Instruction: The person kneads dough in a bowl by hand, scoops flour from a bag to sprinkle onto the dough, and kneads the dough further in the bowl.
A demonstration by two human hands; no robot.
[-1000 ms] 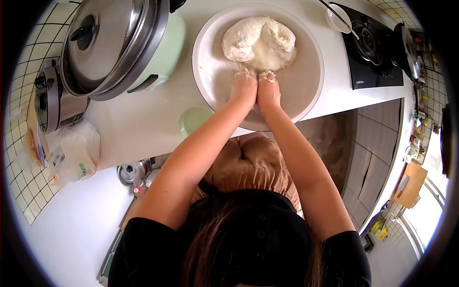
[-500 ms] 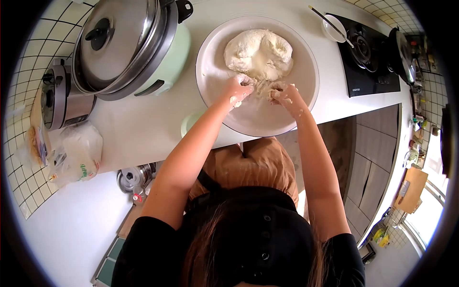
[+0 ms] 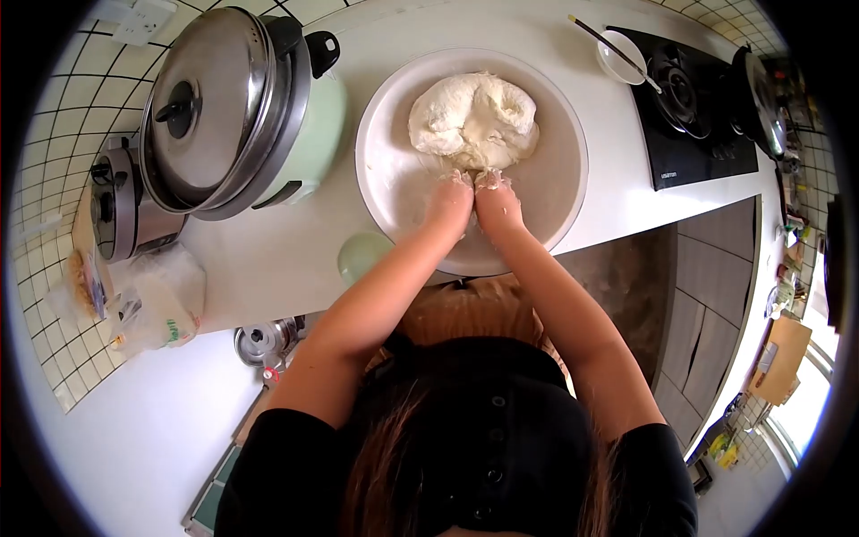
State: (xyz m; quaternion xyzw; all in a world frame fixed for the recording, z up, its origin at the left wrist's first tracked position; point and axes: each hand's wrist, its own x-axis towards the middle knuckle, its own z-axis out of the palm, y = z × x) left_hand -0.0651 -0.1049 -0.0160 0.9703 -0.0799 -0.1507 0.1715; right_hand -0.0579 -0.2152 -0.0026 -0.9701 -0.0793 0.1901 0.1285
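Note:
A big pale lump of dough point(image 3: 472, 121) lies in the upper half of a wide white basin point(image 3: 380, 170). My left hand point(image 3: 452, 201) and my right hand point(image 3: 497, 201) are side by side just below the dough's near edge, close together over the basin floor. Bits of dough stick to the fingers of both. The fingers point away from me and look curled down, with their tips hidden, so I cannot tell whether they pinch some dough.
A green cooker point(image 3: 318, 134) with a steel lid point(image 3: 210, 107) stands at the left, near a smaller cooker point(image 3: 148, 210) and a plastic bag point(image 3: 161, 300). A green bowl point(image 3: 361, 257) sits by the basin. A white bowl point(image 3: 619, 61) is beside the black stove point(image 3: 702, 157).
My hands were apart half a second ago, with fingers curled at the dough's near edge. Now they have come back together there. The camera view has shifted slightly.

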